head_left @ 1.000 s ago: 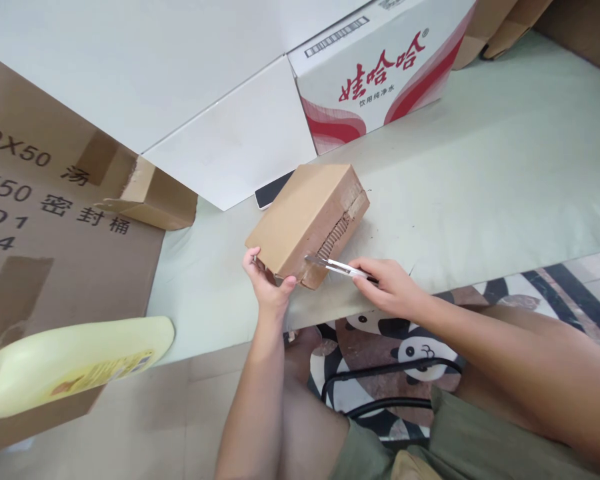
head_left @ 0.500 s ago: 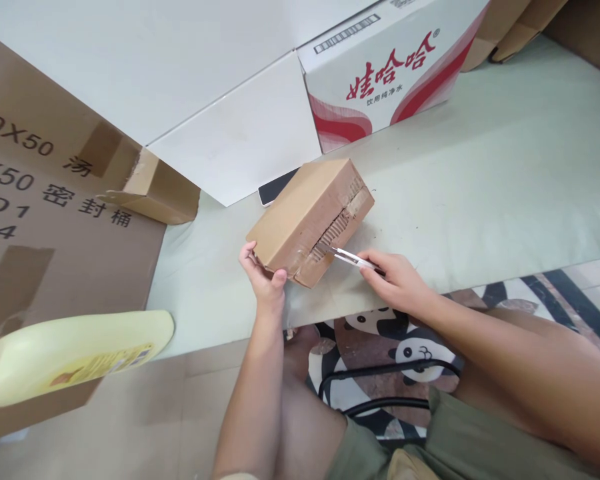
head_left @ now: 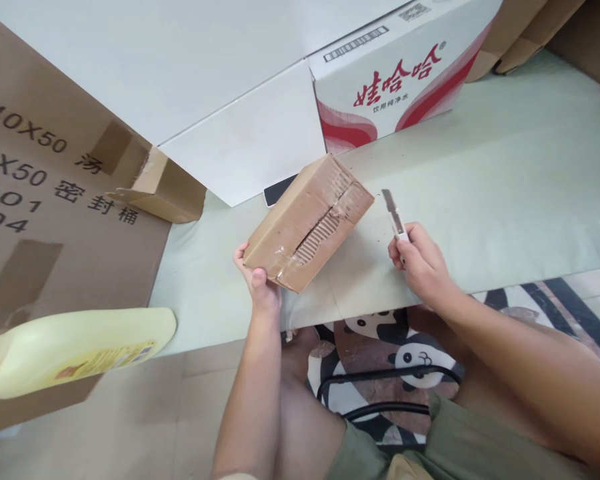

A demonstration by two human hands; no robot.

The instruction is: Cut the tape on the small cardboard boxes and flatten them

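Observation:
A brown cardboard box (head_left: pixel 307 223) is held tilted over the pale green cloth, its taped side turned toward me. A ragged slit runs along that side, and bare corrugated board shows beside it. My left hand (head_left: pixel 263 287) grips the box's near left corner, thumb on the front and fingers partly hidden behind. To the right of the box, apart from it, my right hand (head_left: pixel 423 260) is closed around a white utility knife (head_left: pixel 396 217). The knife's blade is out and points up and away from me.
A white carton with red lettering (head_left: pixel 395 100) and a large white panel (head_left: pixel 250 133) stand behind. A dark phone-like object (head_left: pixel 279 191) lies by the panel. At left are a big brown carton (head_left: pixel 55 200) and a pale yellow bottle (head_left: pixel 80 347). Green cloth (head_left: pixel 520 180) covers the surface.
My right hand has pulled the knife out of the slit and moved it right, blade now upward. My left hand has tipped the box so its slit side faces me more.

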